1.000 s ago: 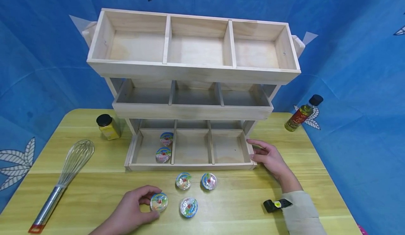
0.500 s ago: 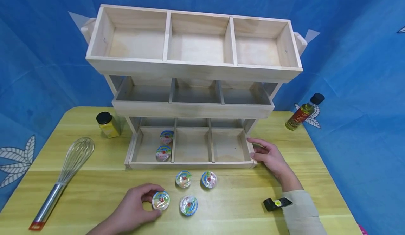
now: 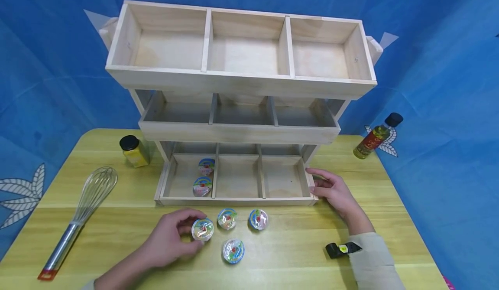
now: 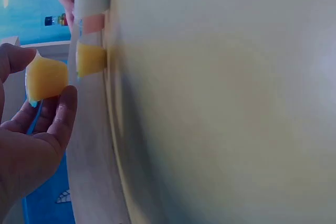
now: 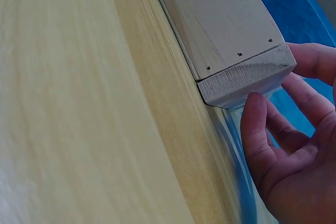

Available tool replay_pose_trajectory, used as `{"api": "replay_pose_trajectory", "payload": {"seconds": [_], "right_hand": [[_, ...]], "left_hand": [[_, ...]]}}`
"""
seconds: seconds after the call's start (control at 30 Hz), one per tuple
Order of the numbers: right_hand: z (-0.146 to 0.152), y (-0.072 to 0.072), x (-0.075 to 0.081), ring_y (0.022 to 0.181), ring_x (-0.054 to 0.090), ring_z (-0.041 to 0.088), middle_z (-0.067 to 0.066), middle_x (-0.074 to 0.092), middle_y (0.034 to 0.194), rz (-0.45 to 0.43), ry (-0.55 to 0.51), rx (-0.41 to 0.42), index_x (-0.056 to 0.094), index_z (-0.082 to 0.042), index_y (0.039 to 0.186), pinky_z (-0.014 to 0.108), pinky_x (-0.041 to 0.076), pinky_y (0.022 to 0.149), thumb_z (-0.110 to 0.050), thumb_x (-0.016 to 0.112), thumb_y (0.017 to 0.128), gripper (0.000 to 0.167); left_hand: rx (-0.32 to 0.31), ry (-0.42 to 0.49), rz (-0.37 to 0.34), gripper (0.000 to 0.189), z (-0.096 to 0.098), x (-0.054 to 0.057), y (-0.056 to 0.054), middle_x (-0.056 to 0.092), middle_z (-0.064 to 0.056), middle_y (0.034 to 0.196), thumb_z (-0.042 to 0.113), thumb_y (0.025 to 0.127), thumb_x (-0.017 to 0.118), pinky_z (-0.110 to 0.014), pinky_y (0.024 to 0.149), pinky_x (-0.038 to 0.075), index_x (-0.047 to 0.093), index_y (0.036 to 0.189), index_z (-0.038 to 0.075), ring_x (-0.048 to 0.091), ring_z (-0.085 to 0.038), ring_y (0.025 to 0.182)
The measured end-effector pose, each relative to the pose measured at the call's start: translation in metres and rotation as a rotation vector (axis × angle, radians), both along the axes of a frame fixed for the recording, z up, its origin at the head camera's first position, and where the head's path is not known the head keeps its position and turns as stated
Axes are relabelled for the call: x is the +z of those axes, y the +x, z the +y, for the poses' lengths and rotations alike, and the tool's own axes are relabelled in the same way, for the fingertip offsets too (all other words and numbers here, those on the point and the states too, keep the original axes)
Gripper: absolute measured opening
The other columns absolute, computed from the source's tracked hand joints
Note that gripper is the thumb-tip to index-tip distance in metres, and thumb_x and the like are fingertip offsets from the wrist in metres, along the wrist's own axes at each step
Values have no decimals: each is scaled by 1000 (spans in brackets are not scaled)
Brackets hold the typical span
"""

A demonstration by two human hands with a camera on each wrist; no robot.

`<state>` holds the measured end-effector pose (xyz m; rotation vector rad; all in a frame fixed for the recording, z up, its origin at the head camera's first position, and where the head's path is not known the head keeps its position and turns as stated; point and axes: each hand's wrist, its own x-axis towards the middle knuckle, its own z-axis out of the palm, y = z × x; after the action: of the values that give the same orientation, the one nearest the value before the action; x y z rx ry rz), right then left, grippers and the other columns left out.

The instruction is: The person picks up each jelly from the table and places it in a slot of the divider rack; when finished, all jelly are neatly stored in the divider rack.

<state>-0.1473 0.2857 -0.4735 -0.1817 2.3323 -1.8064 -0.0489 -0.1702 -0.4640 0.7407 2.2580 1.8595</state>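
My left hand (image 3: 171, 240) pinches a jelly cup (image 3: 202, 229) by its sides between thumb and fingers. Its yellow-orange filling shows in the left wrist view, where the held cup (image 4: 48, 78) is raised off the table. Three more jelly cups stand on the table: one (image 3: 227, 219) close beside the held one, one (image 3: 258, 219) to its right, and one (image 3: 233, 251) nearer me. Two others (image 3: 206, 167) sit in the bottom-left compartment of a three-tier wooden rack (image 3: 238, 201). At the rack's lower right end, my right hand (image 3: 335, 192) grips the side board (image 5: 247, 80) with thumb and forefinger.
A whisk (image 3: 83, 212) lies at the left of the table, with a black-capped yellow jar (image 3: 134, 151) behind it. An oil bottle (image 3: 372, 141) stands at the back right. The rack's upper tiers overhang the bottom one. A blue curtain (image 3: 440, 108) hangs behind.
My left hand has carried the jelly cup forward and slightly right, toward the rack. The right hand keeps its place at the rack's end. The head view has tilted slightly.
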Motion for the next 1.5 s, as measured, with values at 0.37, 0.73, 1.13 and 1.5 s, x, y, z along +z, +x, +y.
{"api": "replay_pose_trajectory", "payload": {"seconds": [0.37,0.73,1.13,1.5], "right_hand": [[1,-1,1,91,60,19,29,52,127,-2,-12,6,53,3,141,25,55,70,1,70,90,54],[1,-1,1,92,59,19,29,51,126,-14,-23,7,52,2,141,25,55,69,1,70,89,55],[0,-1,2,90,57,19,29,52,123,-11,-14,6,53,2,140,25,54,67,0,70,89,54],[0,0,1,90,57,18,28,52,122,-8,-14,1,54,2,140,24,54,67,0,71,88,55]], "left_hand": [[37,-27,29,52,16,17,-25,65,-9,113,-15,67,81,-32,85,57,66,115,0,65,-24,97],[30,90,-3,51,47,28,-68,64,-15,108,-14,72,80,-31,84,57,63,119,-6,63,-27,97],[149,175,-161,54,81,36,-112,62,-20,115,-15,73,76,-32,85,57,61,124,-8,62,-29,101],[247,169,-236,56,110,18,-130,65,-15,112,-10,72,79,-35,83,58,63,126,-2,64,-31,102]]}}
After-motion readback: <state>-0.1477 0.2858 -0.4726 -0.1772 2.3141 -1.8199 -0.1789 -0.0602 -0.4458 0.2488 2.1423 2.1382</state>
